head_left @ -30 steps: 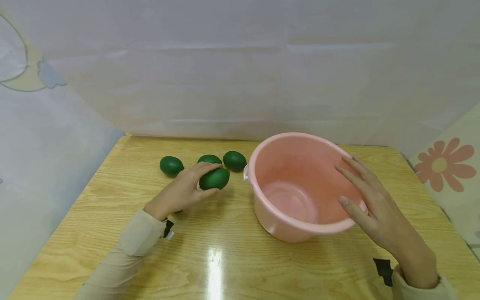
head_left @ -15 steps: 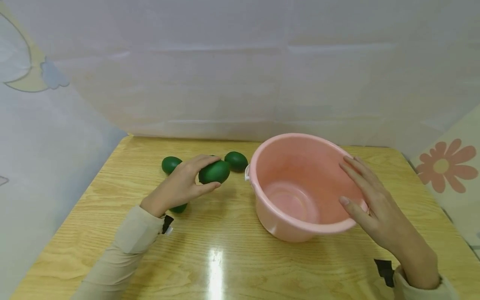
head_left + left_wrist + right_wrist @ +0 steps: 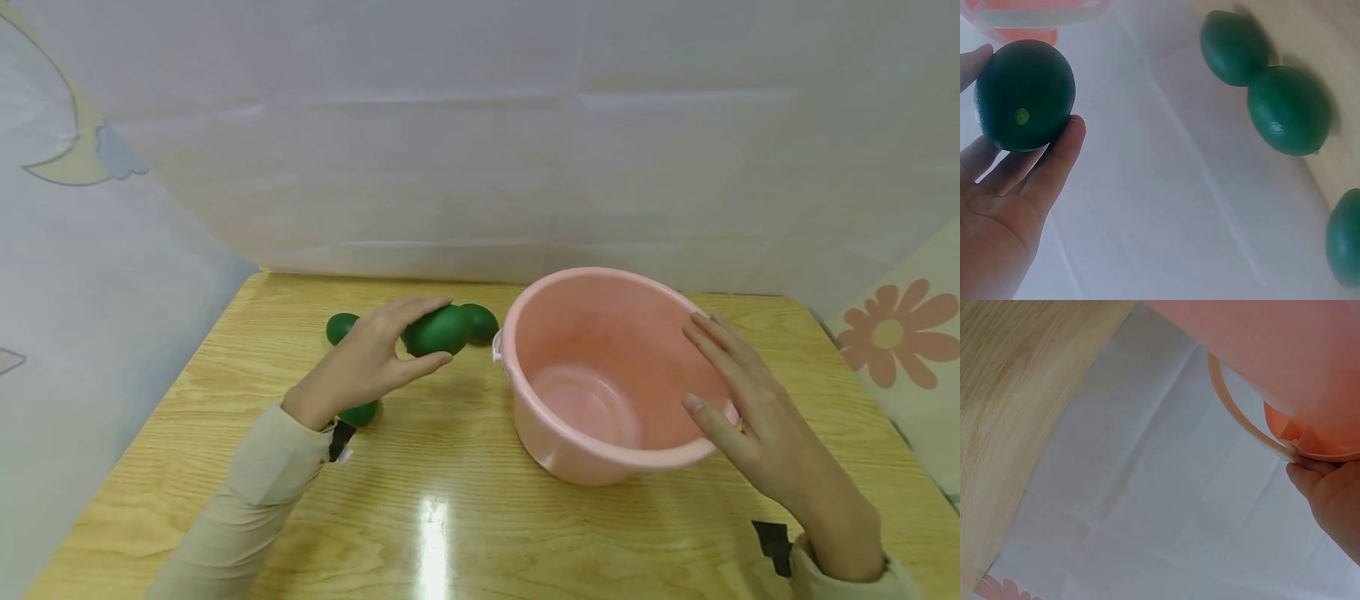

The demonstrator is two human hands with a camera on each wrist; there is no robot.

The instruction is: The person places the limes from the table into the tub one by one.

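Note:
My left hand (image 3: 378, 354) holds a dark green lime (image 3: 442, 331) between thumb and fingers, above the table. In the left wrist view the held lime (image 3: 1025, 94) shows its pale stem end, with fingertips around its sides. My right hand (image 3: 757, 417) grips the right rim of a pink bucket (image 3: 551, 446), its fingers and thumb reaching over to the inner side. Close by in the right wrist view, the bucket's curved handle (image 3: 1238, 415) runs down to my right fingers (image 3: 1304, 478). The bucket's inside floor shows bare pink plastic.
Several more limes lie on the wooden table (image 3: 420, 517): one lime (image 3: 480, 323) beside the bucket, another lime (image 3: 342, 327) at the far left, and a lime (image 3: 358, 413) partly under my left wrist. A pale sheet (image 3: 450, 167) hangs behind the table.
My left hand has lifted the lime and moved it slightly up and to the right, overlapping the lime near the bucket. My right hand and the bucket have stayed nearly still.

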